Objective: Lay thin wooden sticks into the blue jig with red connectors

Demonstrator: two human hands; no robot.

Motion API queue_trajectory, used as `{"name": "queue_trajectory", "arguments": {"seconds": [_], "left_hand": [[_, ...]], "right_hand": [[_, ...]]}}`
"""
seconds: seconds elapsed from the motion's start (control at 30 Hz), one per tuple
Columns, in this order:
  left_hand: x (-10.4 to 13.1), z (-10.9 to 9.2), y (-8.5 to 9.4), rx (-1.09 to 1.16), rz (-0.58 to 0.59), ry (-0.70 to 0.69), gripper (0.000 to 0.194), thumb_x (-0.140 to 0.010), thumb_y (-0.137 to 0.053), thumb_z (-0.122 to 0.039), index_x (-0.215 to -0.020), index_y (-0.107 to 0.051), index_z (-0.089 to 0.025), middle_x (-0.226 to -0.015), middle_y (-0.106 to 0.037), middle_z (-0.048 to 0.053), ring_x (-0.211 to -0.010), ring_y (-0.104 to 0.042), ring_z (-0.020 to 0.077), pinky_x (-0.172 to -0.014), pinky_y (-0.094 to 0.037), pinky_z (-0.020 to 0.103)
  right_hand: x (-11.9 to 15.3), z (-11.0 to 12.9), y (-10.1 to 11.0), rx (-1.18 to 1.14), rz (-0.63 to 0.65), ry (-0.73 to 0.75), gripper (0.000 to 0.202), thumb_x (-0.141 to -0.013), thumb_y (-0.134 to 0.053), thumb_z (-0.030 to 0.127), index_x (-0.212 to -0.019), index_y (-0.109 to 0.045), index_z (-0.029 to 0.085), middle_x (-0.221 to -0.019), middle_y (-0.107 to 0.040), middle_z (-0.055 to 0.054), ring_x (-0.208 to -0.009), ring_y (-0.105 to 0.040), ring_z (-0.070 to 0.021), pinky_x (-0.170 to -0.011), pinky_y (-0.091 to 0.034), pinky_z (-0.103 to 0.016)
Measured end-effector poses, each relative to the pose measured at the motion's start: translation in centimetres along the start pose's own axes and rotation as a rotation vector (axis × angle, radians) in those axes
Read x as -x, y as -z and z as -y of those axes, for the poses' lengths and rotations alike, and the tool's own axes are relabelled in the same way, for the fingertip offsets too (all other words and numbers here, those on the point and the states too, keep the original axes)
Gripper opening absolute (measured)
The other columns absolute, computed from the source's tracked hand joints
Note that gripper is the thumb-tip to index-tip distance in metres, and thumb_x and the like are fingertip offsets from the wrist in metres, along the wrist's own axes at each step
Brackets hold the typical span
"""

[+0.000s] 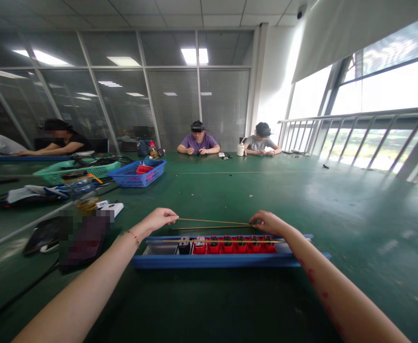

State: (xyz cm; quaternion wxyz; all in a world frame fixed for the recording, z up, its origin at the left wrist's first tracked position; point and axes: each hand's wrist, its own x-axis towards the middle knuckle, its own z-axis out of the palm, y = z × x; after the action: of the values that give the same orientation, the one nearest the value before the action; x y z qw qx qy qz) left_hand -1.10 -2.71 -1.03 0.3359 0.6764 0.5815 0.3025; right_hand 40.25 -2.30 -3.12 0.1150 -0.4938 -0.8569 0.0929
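My left hand (pixel 160 218) is closed in a pinch on the left end of a thin yellowish stick (pixel 212 220). At its right end, my right hand (pixel 266 223) has its fingers closed round the same stick. A second thin stick (pixel 209 227) runs just below and meets the right fingertips; whether they grip it too is unclear. Nearer to me lies a long blue tray (pixel 212 261) with a row of several red square pieces (pixel 227 246) with dark tops and a black piece (pixel 184 247) at the left. Another thin stick (pixel 233 241) lies lengthwise over this row.
To the left are a dark phone (pixel 42 236), a maroon pouch (pixel 85 243), a jar (pixel 80 188), a blue basket (pixel 137 178) and a green basket (pixel 51 177). Several people sit round the green table (pixel 337 214); a white cup (pixel 240 149) stands at its far side.
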Motion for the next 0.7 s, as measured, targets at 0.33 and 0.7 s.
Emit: {"name": "queue_trajectory", "arguments": {"seconds": [0.33, 0.7], "left_hand": [[-0.9, 0.4, -0.9, -0.185, 0.149, -0.12, 0.031, -0.058, -0.062, -0.043, -0.077, -0.067, -0.019, -0.081, -0.069, 0.004, -0.078, -0.062, 0.0219, -0.073, -0.045, 0.029], [1.6, -4.1, -1.1, -0.244, 0.101, -0.182, 0.032, -0.066, -0.055, -0.046, -0.082, -0.067, -0.022, -0.088, -0.068, 0.004, -0.082, -0.06, 0.0222, -0.074, -0.043, 0.028]], "right_hand": [[-0.1, -0.4, -0.4, 0.001, -0.015, -0.06, 0.016, -0.069, -0.054, 0.024, -0.079, -0.067, 0.02, -0.075, -0.066, -0.003, -0.068, -0.059, -0.0148, -0.062, -0.044, -0.021], [0.0, -0.3, -0.3, 0.018, -0.021, -0.077, 0.015, -0.069, -0.055, 0.027, -0.077, -0.066, 0.02, -0.074, -0.066, -0.002, -0.067, -0.059, -0.0149, -0.06, -0.043, -0.021]]}}
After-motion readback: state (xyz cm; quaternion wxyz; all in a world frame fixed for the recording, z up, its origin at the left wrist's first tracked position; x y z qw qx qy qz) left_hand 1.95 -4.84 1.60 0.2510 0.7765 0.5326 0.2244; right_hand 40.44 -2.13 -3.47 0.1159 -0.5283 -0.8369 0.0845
